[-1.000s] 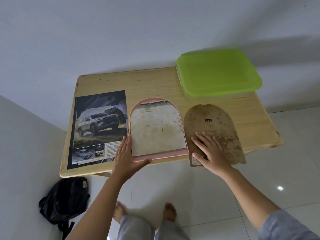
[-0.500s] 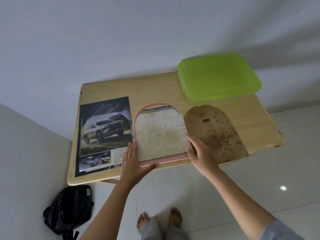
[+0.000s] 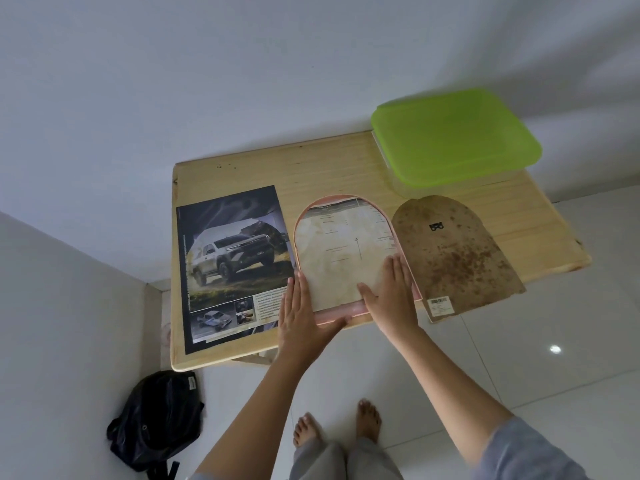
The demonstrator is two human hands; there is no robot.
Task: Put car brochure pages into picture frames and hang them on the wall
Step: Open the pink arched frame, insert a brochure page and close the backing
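A pink arched picture frame (image 3: 304, 216) lies face down on the wooden table (image 3: 332, 168), with a pale stained paper sheet (image 3: 341, 251) inside it. My left hand (image 3: 301, 311) lies flat on the frame's lower left corner, thumb under the bottom edge. My right hand (image 3: 393, 296) presses flat on the sheet's lower right part. The car brochure page (image 3: 230, 261), showing a grey pickup, lies left of the frame. The brown stained arched backing board (image 3: 453, 254) lies right of the frame, its lower end past the table edge.
A clear plastic box with a green lid (image 3: 453, 136) stands at the table's back right corner. A black backpack (image 3: 156, 420) sits on the white tiled floor at the lower left. A white wall rises behind the table. My bare feet (image 3: 339, 424) are below the table's front edge.
My right hand left the backing board and moved left onto the sheet in the frame. My left hand stayed at the frame's lower left corner. The camera view shifted.
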